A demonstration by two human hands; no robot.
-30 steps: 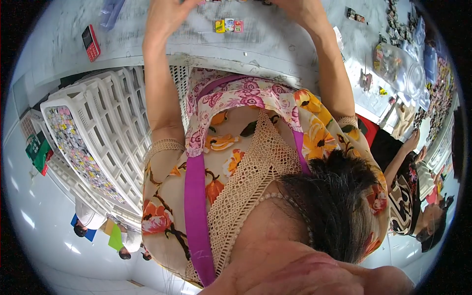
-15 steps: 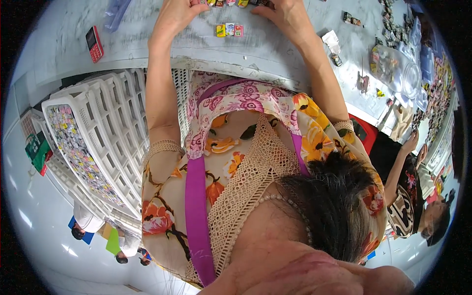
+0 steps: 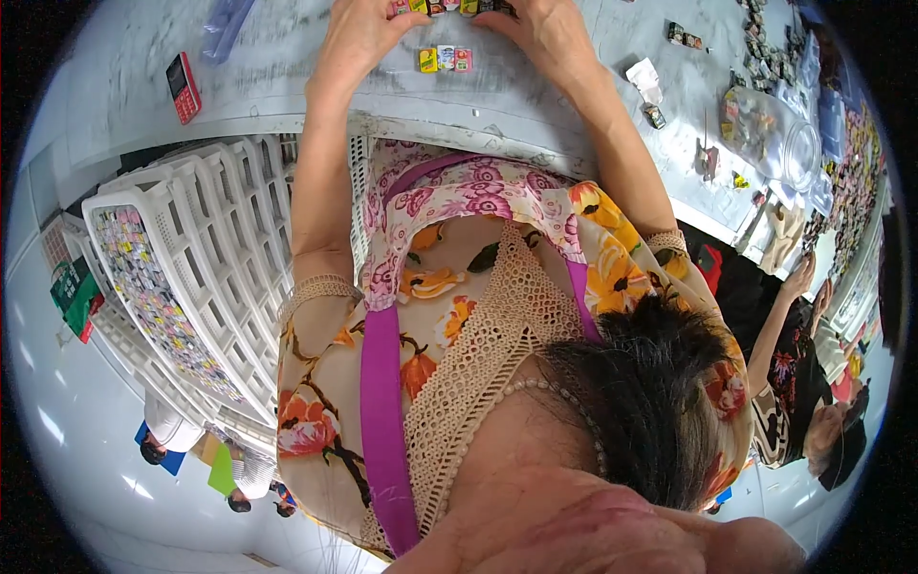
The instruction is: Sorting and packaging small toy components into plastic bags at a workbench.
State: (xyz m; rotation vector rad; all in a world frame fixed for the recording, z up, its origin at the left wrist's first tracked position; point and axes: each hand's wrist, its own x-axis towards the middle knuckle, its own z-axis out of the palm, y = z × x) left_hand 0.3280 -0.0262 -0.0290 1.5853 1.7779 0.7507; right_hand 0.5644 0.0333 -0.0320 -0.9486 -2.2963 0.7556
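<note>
At the top edge, a row of miniature colourful boxes (image 3: 442, 7) lies between my hands, partly cut off by the picture's edge. My left hand (image 3: 368, 31) closes on its left end, thumb against the little boxes. On the opposite end my right hand (image 3: 543, 36) presses with its thumb and curled fingers; some fingertips are out of view. A separate set of three tiny boxes (image 3: 446, 59), yellow, white-blue and pink, sits on the grey table (image 3: 287, 81) just below the row, touched by neither hand.
A red phone (image 3: 184, 88) lies at the left. On the right are a white scrap (image 3: 644, 80), dark little boxes (image 3: 684, 37) and a clear plastic jar (image 3: 779, 134) on its side. Stacked white crates (image 3: 206, 249) stand left of me. A co-worker (image 3: 789, 354) works at the right.
My hands have come closer together, the left moving right and the right slightly left, along the row of miniature boxes. The three separate boxes have not visibly moved. The co-worker has shifted slightly.
</note>
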